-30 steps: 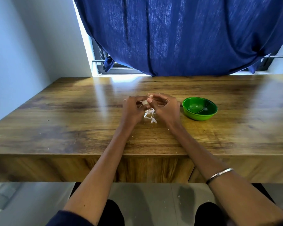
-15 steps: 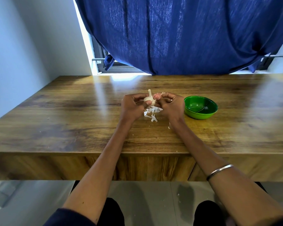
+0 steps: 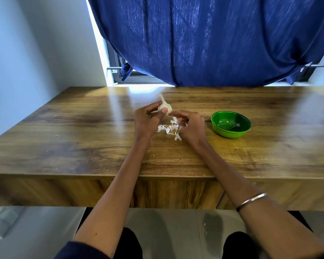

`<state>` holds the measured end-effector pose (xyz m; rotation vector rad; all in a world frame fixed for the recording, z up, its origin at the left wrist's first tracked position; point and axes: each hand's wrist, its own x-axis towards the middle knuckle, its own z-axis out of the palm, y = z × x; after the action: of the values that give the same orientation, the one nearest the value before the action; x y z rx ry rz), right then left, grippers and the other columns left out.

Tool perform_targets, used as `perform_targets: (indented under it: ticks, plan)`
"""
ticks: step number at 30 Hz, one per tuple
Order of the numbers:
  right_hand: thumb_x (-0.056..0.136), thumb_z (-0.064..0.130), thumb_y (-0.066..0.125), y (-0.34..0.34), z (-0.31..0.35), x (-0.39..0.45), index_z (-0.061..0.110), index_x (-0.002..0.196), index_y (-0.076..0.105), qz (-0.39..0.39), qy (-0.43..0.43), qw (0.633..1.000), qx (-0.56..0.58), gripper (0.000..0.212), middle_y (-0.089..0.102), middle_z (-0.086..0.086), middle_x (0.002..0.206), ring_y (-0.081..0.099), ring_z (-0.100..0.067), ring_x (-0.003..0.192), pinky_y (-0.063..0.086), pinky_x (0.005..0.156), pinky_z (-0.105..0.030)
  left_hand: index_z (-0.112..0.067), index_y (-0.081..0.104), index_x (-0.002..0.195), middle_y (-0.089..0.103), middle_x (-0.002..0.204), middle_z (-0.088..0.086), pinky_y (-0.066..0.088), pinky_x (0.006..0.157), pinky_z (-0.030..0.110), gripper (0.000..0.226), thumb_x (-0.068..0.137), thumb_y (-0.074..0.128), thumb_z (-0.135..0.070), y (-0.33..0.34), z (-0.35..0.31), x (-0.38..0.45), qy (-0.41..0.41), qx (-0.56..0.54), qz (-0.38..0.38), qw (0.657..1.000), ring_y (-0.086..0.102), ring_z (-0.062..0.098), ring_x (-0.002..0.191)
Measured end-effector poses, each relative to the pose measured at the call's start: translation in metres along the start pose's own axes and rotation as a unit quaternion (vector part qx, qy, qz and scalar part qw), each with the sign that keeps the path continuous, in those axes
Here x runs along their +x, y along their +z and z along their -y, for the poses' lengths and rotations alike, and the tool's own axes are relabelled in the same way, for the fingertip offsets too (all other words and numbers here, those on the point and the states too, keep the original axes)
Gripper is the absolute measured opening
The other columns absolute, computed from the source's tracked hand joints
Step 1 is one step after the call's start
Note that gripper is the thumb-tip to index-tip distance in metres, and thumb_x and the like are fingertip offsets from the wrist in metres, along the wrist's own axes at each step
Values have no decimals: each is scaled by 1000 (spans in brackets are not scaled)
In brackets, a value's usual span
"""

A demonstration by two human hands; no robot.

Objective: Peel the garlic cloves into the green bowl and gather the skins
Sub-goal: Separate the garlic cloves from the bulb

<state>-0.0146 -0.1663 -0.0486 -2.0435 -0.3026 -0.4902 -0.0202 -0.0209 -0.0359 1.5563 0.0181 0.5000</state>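
Observation:
My left hand (image 3: pixel 148 120) grips a white garlic bulb (image 3: pixel 165 107) by its side, stem pointing up, a little above the wooden table (image 3: pixel 82 146). My right hand (image 3: pixel 192 126) sits just right of it with curled fingers, its fingertips pinching a white scrap of garlic skin (image 3: pixel 174 120). Below and between the hands, a small pile of torn skins (image 3: pixel 168 129) lies on the table. The green bowl (image 3: pixel 231 124) stands to the right of my right hand, and I make out no cloves in it.
A dark blue curtain (image 3: pixel 204 40) hangs over the window behind the table's far edge. A pale wall runs along the left. Tiny skin crumbs dot the wood near the front edge (image 3: pixel 157 175).
The hands have come apart: my left hand lifted the bulb up and away, and my right hand dropped toward the pile of skins.

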Motion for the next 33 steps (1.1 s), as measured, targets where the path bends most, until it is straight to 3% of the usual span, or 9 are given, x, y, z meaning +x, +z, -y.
perform_targets:
  ticks: [2,5,9,14,20,26,29,31,33]
  plan:
    - [88,-12,56,0,2,0,21,117,75,-11,-12,1000,-6,48,68,22,94,57,15,71,44,68,-2,-2,72,121,76,109,8,55,70,15,39,83,82,-3,0,-3,-2,-3,-3,3,1000,72,0,81]
    - [94,-2,55,0,4,-1,20,114,75,-55,-30,997,38,36,74,13,105,65,7,90,56,83,-21,-1,74,116,76,96,6,55,64,15,39,79,83,1,1,-6,-6,-8,-2,21,1000,74,2,73]
    - [99,18,61,-2,9,-4,17,116,74,-43,-39,993,102,20,74,12,101,68,5,92,55,83,-16,-3,78,108,79,93,7,60,69,22,36,73,88,-1,2,-5,-8,2,27,46,999,77,14,79]
    - [94,12,69,-4,4,-1,10,116,75,-26,2,990,139,23,77,0,107,72,-4,96,59,87,-26,-5,80,104,79,94,9,63,79,33,33,73,88,-2,0,-3,-7,-6,23,61,998,78,20,85]
    - [96,8,66,-6,6,-2,6,114,74,-7,39,981,189,20,77,1,98,74,-4,87,58,76,-20,2,78,101,79,95,14,63,79,33,20,81,80,3,-1,-6,-10,-57,-73,70,993,78,29,85]
    - [97,10,64,-3,3,3,5,115,74,3,102,965,243,20,78,-6,100,75,-20,94,60,89,-40,-3,77,91,79,84,10,59,68,20,10,88,72,5,-3,-8,-8,-113,-167,31,979,76,17,73]
    - [98,7,62,-5,3,3,5,118,72,-10,116,960,254,22,77,-5,103,75,-19,96,60,90,-38,0,78,101,79,93,11,57,70,14,15,88,74,4,-4,1,-5,1,9,-15,1000,75,7,76]
    - [98,9,63,-5,2,3,7,121,71,-15,114,965,238,24,77,-4,105,74,-15,97,60,90,-36,-6,79,107,78,102,5,49,75,3,20,90,73,2,-1,2,-6,110,157,0,981,68,-4,86]
    - [98,11,63,-5,1,3,9,122,71,-11,109,968,227,26,77,-2,108,74,-13,99,59,92,-37,-12,78,112,73,108,-6,40,79,-4,21,93,71,-6,3,1,-8,154,210,26,965,57,-14,98]
